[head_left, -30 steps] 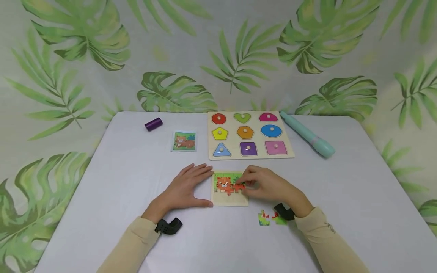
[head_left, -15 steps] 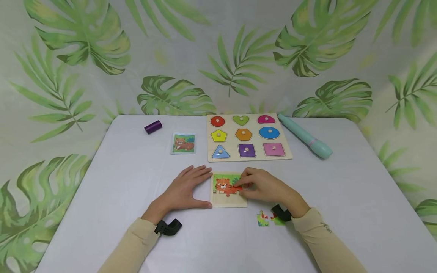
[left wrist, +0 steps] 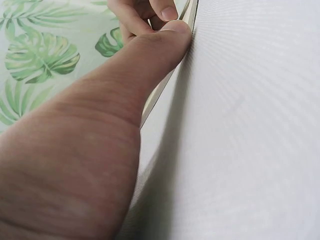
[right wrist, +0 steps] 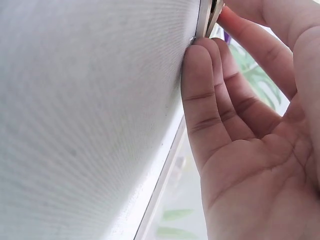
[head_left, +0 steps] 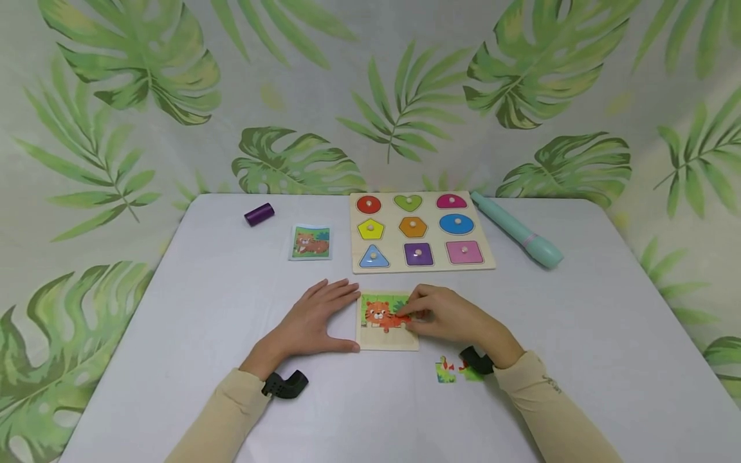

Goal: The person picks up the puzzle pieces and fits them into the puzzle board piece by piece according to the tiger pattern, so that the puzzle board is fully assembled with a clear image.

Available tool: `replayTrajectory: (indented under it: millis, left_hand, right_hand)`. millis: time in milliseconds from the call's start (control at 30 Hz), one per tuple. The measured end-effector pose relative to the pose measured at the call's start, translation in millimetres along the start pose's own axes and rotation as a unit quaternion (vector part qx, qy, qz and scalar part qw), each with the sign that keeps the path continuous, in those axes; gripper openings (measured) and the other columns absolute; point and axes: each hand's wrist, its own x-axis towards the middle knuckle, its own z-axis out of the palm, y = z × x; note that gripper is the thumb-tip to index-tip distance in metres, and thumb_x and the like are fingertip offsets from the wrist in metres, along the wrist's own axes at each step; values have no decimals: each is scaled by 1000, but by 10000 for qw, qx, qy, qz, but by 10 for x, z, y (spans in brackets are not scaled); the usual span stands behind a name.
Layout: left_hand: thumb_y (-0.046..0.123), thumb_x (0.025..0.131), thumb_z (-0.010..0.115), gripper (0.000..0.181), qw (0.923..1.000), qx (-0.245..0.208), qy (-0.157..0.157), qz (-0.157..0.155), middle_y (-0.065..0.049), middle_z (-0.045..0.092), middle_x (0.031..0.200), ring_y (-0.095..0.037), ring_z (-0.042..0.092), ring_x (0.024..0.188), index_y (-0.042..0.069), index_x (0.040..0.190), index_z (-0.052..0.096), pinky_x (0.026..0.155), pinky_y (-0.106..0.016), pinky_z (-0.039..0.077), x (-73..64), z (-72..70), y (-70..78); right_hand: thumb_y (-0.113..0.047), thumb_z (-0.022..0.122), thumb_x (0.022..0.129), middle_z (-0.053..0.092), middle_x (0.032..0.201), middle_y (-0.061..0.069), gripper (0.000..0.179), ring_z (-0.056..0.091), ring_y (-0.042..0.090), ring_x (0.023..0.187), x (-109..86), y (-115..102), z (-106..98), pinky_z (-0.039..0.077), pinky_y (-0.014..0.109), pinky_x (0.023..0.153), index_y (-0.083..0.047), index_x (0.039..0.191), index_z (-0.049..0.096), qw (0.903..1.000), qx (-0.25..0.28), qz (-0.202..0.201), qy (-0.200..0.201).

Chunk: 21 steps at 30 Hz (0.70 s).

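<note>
A small wooden tiger puzzle board lies on the table, its upper part filled with picture pieces and its lower strip bare wood. My left hand rests at the board's left side with fingers spread; the thumb touches its lower left corner, and in the left wrist view the thumb lies along the edge. On the right side, my right hand pinches a red-orange puzzle piece at the tiger's body, partly hidden by the fingertips. Two loose puzzle pieces lie near my right wrist.
Behind the puzzle lies a shape board with knobbed pieces. A mint-green tube-shaped object is to its right. A tiger picture card and a purple cylinder sit at the back left. A leaf-patterned cloth hangs behind the table.
The right hand has shifted very slightly with the red-orange piece at the board's right side. The left hand stays in place. The whole head view has tilted a little.
</note>
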Motion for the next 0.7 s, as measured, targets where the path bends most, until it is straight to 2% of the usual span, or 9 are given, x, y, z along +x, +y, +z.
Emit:
replayTrajectory:
  millis: [433,700]
  left_hand:
    - [71,79,75,101,9999,-53,-97,-101,2,37,166,-20,25,157,18,159,42,132,-45,11,-12,16,6]
    - [71,80,75,100,9999,-74,-104,-72,2,37,166,-20,25,157,17,159,43,132,-46,11,3,0,15]
  right_hand:
    - [-20,77,94,66,102,-7,25,56,8,85,-28,-58,-15,54,21,74,-20,119,79,9999,-12,-28,-121]
    - [-22,75,96,70,109,-7,30,62,6,94,-150,-53,-86,59,27,86,-20,125,77,9995,85,156,-246]
